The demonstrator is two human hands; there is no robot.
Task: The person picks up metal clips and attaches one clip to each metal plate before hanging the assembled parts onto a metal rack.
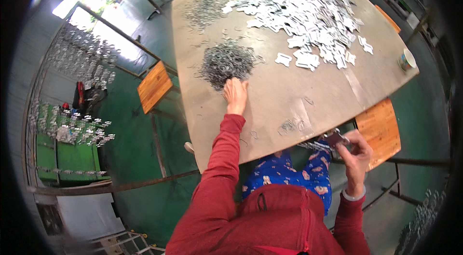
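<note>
My left hand (235,95) reaches to the near edge of a heap of thin dark wire pieces (227,64) on the table. Its fingers are bunched together and bent down at the heap, and the tips are hidden. At the table's near right edge, my right hand (356,153) pinches a small flat metal plate (334,137) between thumb and fingers. More thin metal pieces (313,145) hang or lie just below that plate, too small to make out. A large pile of similar shiny cut-out plates (308,13) spreads over the far part of the table.
The brown table (270,110) carries scattered wires (288,125) near its front and a paper cup (406,59) at its right corner. Wooden stools (155,87) stand beside it. Racks hung with metal parts (77,127) are at the left.
</note>
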